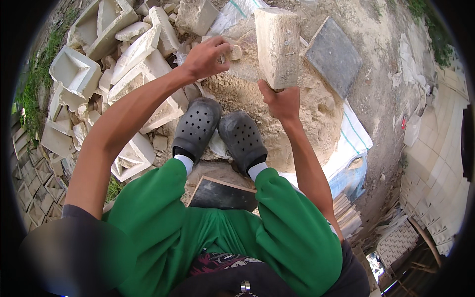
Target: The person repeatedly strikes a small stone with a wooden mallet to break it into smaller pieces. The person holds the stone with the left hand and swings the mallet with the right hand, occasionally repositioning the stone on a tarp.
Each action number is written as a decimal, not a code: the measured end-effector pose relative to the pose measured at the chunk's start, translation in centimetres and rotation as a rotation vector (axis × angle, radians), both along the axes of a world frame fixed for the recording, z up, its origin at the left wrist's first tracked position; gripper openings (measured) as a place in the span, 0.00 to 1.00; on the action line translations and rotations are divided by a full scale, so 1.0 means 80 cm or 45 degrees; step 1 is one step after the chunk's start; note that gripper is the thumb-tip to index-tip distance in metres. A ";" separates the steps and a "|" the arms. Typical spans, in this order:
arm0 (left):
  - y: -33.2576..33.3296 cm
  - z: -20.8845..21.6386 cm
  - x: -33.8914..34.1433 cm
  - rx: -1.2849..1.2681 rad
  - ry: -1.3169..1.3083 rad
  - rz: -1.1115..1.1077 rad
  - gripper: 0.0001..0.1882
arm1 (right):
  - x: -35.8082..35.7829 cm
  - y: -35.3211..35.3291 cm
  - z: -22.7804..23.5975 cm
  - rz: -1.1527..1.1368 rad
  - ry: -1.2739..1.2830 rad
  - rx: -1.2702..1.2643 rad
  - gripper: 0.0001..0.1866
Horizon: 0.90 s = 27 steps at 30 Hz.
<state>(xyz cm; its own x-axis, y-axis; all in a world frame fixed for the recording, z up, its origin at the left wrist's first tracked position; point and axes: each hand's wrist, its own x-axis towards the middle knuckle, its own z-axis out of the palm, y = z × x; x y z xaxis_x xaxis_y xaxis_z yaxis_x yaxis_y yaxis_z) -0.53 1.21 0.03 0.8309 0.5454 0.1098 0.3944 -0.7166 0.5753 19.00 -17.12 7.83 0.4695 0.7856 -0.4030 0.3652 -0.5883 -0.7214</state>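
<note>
Block (278, 47), long, pale and squared, raised on end above a mound of tan crumbled material (316, 119). Faces rough and pitted, with small dark marks along one side. At its lower end, right hand (282, 101), closed firmly, thumb up along the near left corner; impossible to tell whether around the block itself or around a handle hidden in the fist.

To the left and well apart from the block, left hand (208, 57), fingers curled inward, almost in a fist, back of the hand upward. Just beyond the knuckles, a small pale chunk (236, 52); impossible to tell whether gripped or merely alongside.

Beside the block on the right, a flat dark grey slab (335, 57), lying at a slant by the edge of the mound. Beneath the mound's right edge, white sheeting (355, 129) with blue-green stripes. On the left, a jumbled heap of broken pale pieces (133, 59), some hollow and box-shaped, many cracked open, with grass (42, 94) behind.

Below the hands, two grey perforated clogs (198, 123), close together at the mound's near edge, over white socks (184, 163). Green trousers (297, 222), knees apart; between them, a dark board (222, 194) with a light wooden edge.
</note>
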 end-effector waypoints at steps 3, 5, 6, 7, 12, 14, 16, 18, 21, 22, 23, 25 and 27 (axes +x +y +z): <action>0.002 -0.008 -0.002 0.074 -0.157 -0.046 0.17 | -0.004 0.002 -0.036 0.084 -0.092 -0.110 0.25; -0.001 -0.005 -0.005 0.051 -0.142 -0.037 0.17 | -0.011 0.011 -0.029 0.063 -0.031 -0.179 0.25; -0.002 -0.004 -0.005 0.039 -0.136 -0.032 0.17 | -0.003 0.013 -0.018 0.066 0.055 -0.285 0.25; -0.001 -0.003 -0.006 0.013 -0.097 -0.024 0.17 | -0.001 0.013 -0.010 0.033 0.039 -0.260 0.25; -0.001 0.000 -0.006 -0.017 -0.024 0.002 0.18 | -0.002 0.002 0.009 -0.015 0.018 0.001 0.25; 0.001 -0.003 -0.006 -0.010 -0.041 -0.011 0.18 | -0.012 0.004 0.003 0.010 -0.013 0.029 0.25; 0.000 -0.004 -0.004 -0.019 -0.050 -0.021 0.19 | -0.012 0.003 -0.020 0.036 -0.033 -0.042 0.25; -0.001 -0.001 -0.001 -0.042 -0.053 -0.026 0.19 | -0.005 0.001 -0.056 0.064 -0.043 -0.208 0.24; -0.002 0.000 -0.009 -0.024 -0.080 -0.006 0.19 | -0.008 0.014 -0.020 0.039 -0.009 -0.234 0.23; -0.003 -0.001 -0.008 -0.030 -0.075 -0.003 0.20 | -0.008 0.012 -0.012 0.022 -0.025 -0.239 0.23; -0.003 -0.002 -0.008 -0.036 -0.069 0.000 0.20 | -0.008 0.009 -0.005 0.005 -0.040 -0.246 0.23; -0.003 -0.004 -0.008 -0.032 -0.067 0.006 0.21 | -0.013 0.000 0.000 -0.008 -0.053 -0.131 0.23; -0.003 -0.004 -0.008 -0.008 -0.072 0.012 0.21 | -0.019 -0.009 -0.006 0.001 -0.046 0.113 0.23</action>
